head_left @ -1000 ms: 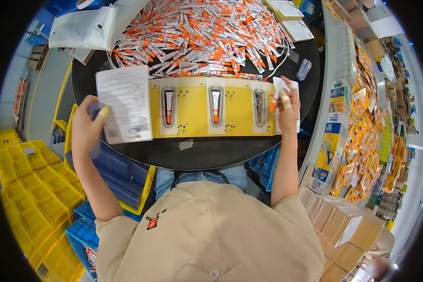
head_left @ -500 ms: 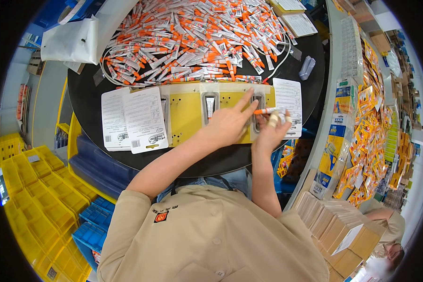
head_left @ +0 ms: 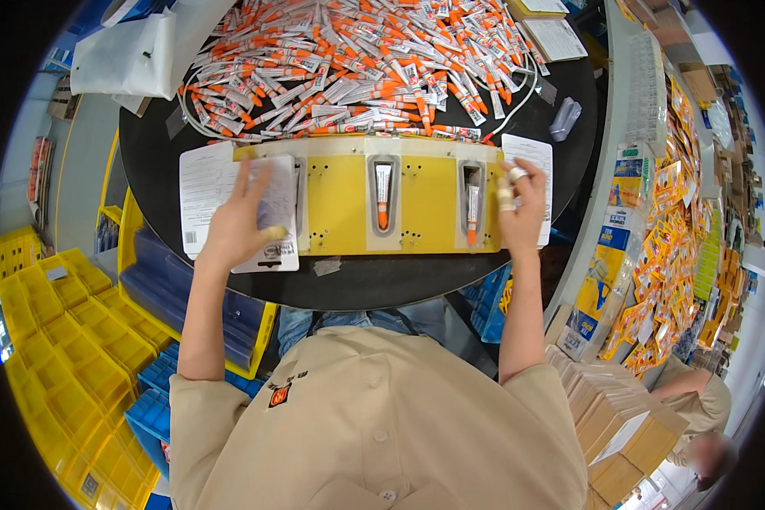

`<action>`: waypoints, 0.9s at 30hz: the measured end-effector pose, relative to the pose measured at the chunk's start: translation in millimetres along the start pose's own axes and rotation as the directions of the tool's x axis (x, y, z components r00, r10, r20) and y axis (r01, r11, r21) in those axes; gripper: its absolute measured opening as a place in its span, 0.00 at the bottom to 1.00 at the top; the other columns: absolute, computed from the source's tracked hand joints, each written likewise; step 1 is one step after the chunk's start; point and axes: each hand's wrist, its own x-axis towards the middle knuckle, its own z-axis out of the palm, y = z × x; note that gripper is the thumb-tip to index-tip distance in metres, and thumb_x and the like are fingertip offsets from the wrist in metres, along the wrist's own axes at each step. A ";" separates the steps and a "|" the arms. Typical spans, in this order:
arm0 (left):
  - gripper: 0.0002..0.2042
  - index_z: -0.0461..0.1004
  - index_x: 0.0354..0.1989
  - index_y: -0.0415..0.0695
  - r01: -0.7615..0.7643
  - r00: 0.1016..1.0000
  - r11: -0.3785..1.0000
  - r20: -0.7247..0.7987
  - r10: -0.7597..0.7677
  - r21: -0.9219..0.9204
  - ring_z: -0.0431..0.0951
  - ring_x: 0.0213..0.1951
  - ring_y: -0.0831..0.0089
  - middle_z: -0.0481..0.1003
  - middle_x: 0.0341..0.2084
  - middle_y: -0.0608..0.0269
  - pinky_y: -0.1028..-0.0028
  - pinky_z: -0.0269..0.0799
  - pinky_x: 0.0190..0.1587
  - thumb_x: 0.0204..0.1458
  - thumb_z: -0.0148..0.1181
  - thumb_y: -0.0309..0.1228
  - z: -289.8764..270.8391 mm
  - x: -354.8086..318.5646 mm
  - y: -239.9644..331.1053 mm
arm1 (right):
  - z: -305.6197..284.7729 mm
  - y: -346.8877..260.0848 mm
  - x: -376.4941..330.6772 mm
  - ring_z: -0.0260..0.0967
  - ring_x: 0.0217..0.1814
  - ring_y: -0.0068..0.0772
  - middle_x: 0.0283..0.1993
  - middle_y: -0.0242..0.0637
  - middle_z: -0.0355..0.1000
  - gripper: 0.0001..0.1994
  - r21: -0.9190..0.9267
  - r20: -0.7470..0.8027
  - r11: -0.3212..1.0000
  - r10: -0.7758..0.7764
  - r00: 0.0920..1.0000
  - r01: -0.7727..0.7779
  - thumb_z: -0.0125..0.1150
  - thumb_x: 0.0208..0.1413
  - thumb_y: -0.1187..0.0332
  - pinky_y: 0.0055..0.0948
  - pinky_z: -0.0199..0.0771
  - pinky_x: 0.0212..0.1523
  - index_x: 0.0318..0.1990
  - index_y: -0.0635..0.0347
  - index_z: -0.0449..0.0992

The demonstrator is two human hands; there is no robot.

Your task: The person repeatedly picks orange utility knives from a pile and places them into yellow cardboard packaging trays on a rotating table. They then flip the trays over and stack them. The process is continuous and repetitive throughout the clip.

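A yellow jig (head_left: 340,204) lies across the near part of the round black table, with clear plastic blisters set in its slots. In the middle blister is a small white glue tube (head_left: 383,189) with an orange cap. Another glue tube (head_left: 473,208) sits a little lower in the right blister. My left hand (head_left: 240,225), slightly blurred, is spread over the printed white backing cards (head_left: 272,255) at the jig's left end, covering most of the left slot. At the right end my right hand (head_left: 523,204), finger covers on, bends loosely over more backing cards (head_left: 542,153), its fingers apart.
Beyond the jig lies a large heap of orange-capped glue tubes (head_left: 357,76), edged by a pale cord (head_left: 518,106). A clear plastic piece (head_left: 564,119) lies at right. Yellow bins (head_left: 85,340) stand left, cardboard boxes (head_left: 629,433) right, with another person (head_left: 697,399) beyond.
The tube held at the right slot now lies in the right blister. My left hand has swung left onto the cards; my right hand has shifted to the right-hand cards.
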 end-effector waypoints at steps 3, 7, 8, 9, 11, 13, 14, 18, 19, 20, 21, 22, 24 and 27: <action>0.49 0.55 0.69 0.59 -0.041 0.999 0.999 -0.003 0.041 0.024 0.73 0.52 0.47 0.44 0.71 0.51 0.61 0.74 0.49 0.32 0.72 0.31 5.9 1.3 0.7 | -18.1 36.1 12.8 0.61 0.61 0.49 0.60 0.49 0.63 0.21 -0.387 -0.145 0.919 -0.137 0.980 0.072 0.60 0.56 0.64 0.40 0.63 0.59 0.56 0.61 0.72; 0.44 0.57 0.68 0.60 -0.092 0.994 0.996 -0.058 0.091 -0.008 0.76 0.48 0.47 0.44 0.71 0.53 0.61 0.74 0.47 0.37 0.71 0.33 11.4 5.4 -2.6 | -23.4 80.9 21.2 0.54 0.67 0.59 0.66 0.58 0.57 0.37 -0.506 -0.150 0.676 0.542 0.827 -0.535 0.57 0.56 0.44 0.47 0.58 0.64 0.63 0.66 0.62; 0.43 0.58 0.68 0.59 -0.104 0.994 0.995 -0.038 0.104 0.005 0.76 0.46 0.47 0.44 0.71 0.52 0.61 0.74 0.47 0.38 0.70 0.33 14.7 4.8 -5.3 | -22.4 87.1 18.2 0.58 0.65 0.57 0.64 0.54 0.62 0.33 -0.391 -0.124 0.775 0.491 0.862 -0.497 0.56 0.58 0.46 0.45 0.60 0.62 0.61 0.64 0.64; 0.42 0.58 0.68 0.59 -0.165 0.985 0.986 -0.058 0.164 0.002 0.77 0.45 0.47 0.44 0.71 0.50 0.61 0.74 0.47 0.39 0.70 0.34 15.5 4.1 -10.1 | -19.4 90.7 13.3 0.63 0.62 0.54 0.61 0.50 0.66 0.30 -0.276 -0.134 0.794 0.526 0.840 -0.542 0.55 0.59 0.47 0.44 0.63 0.61 0.59 0.62 0.67; 0.37 0.61 0.66 0.58 -0.199 0.964 0.980 -0.180 0.196 0.001 0.78 0.41 0.47 0.43 0.70 0.44 0.61 0.75 0.43 0.43 0.67 0.35 17.9 4.0 -7.8 | -13.7 92.5 2.3 0.66 0.59 0.52 0.56 0.46 0.71 0.24 -0.284 -0.244 0.815 0.447 0.861 -0.504 0.55 0.60 0.52 0.41 0.65 0.58 0.57 0.59 0.70; 0.36 0.61 0.66 0.57 -0.104 0.959 0.991 -0.272 0.079 -0.079 0.78 0.39 0.48 0.42 0.70 0.41 0.59 0.75 0.42 0.45 0.66 0.36 19.8 4.6 13.8 | -8.3 91.2 -5.8 0.67 0.58 0.51 0.53 0.45 0.74 0.20 -0.340 -0.338 0.855 0.277 0.900 -0.391 0.55 0.60 0.57 0.40 0.66 0.57 0.56 0.57 0.72; 0.35 0.60 0.67 0.56 -0.120 0.925 0.983 -0.377 0.059 -0.142 0.78 0.38 0.47 0.52 0.67 0.41 0.57 0.75 0.42 0.48 0.64 0.36 19.8 8.7 31.0 | -5.1 90.6 -8.1 0.67 0.58 0.52 0.52 0.45 0.74 0.19 -0.389 -0.366 0.880 0.123 0.923 -0.271 0.56 0.60 0.59 0.40 0.67 0.57 0.56 0.57 0.72; 0.32 0.62 0.63 0.50 -0.617 0.775 0.779 -0.264 0.575 -0.114 0.80 0.35 0.50 0.67 0.57 0.43 0.57 0.76 0.35 0.47 0.64 0.40 52.5 27.1 162.4 | -3.7 89.9 -6.8 0.66 0.59 0.54 0.55 0.50 0.72 0.18 -0.384 -0.407 0.877 0.119 0.906 -0.288 0.57 0.58 0.64 0.41 0.66 0.58 0.53 0.62 0.73; 0.33 0.63 0.62 0.48 -0.655 0.740 0.755 -0.240 0.629 -0.040 0.80 0.34 0.51 0.65 0.58 0.42 0.58 0.77 0.35 0.46 0.64 0.41 68.8 30.0 194.7 | -7.2 87.6 -7.0 0.66 0.58 0.54 0.56 0.52 0.70 0.18 -0.347 -0.394 0.871 0.201 0.897 -0.347 0.59 0.57 0.63 0.42 0.66 0.57 0.53 0.62 0.74; 0.34 0.63 0.62 0.45 -0.693 0.697 0.719 -0.211 0.685 0.042 0.81 0.34 0.51 0.64 0.60 0.40 0.60 0.77 0.35 0.45 0.65 0.41 85.4 36.2 215.1 | -12.0 83.6 -7.4 0.67 0.56 0.55 0.54 0.52 0.71 0.18 -0.368 -0.429 0.867 0.163 0.889 -0.337 0.59 0.57 0.62 0.42 0.67 0.55 0.51 0.63 0.74; 0.34 0.63 0.62 0.44 -0.634 0.751 0.770 -0.178 0.636 0.076 0.81 0.33 0.52 0.61 0.61 0.39 0.60 0.77 0.35 0.45 0.65 0.41 101.1 47.2 224.2 | -19.1 76.2 -9.8 0.69 0.54 0.56 0.52 0.52 0.73 0.18 -0.366 -0.431 0.853 0.198 0.880 -0.371 0.60 0.57 0.61 0.42 0.68 0.53 0.50 0.64 0.75; 0.35 0.63 0.62 0.42 -0.578 0.800 0.809 -0.120 0.588 0.109 0.81 0.33 0.52 0.59 0.62 0.38 0.61 0.77 0.35 0.45 0.65 0.41 115.7 57.6 230.4 | -27.3 66.4 -12.0 0.71 0.49 0.52 0.48 0.51 0.74 0.18 -0.319 -0.511 0.872 0.172 0.842 -0.371 0.61 0.58 0.61 0.41 0.70 0.49 0.49 0.65 0.75; 0.35 0.62 0.61 0.39 -0.542 0.829 0.830 -0.075 0.554 0.132 0.81 0.32 0.52 0.56 0.64 0.36 0.61 0.77 0.35 0.44 0.66 0.41 134.9 73.2 237.8 | -47.6 37.3 -21.7 0.75 0.33 0.39 0.38 0.47 0.77 0.17 -0.101 -0.593 0.963 0.143 0.792 -0.249 0.62 0.58 0.60 0.34 0.72 0.37 0.44 0.67 0.76; 0.36 0.62 0.61 0.38 -0.610 0.783 0.792 -0.126 0.609 0.034 0.81 0.33 0.51 0.53 0.66 0.39 0.61 0.78 0.35 0.44 0.67 0.40 132.5 75.3 219.9 | -71.3 -19.3 -31.8 0.73 0.36 0.33 0.41 0.44 0.77 0.16 0.109 -0.596 0.977 0.212 0.774 -0.184 0.59 0.60 0.65 0.31 0.73 0.39 0.50 0.68 0.73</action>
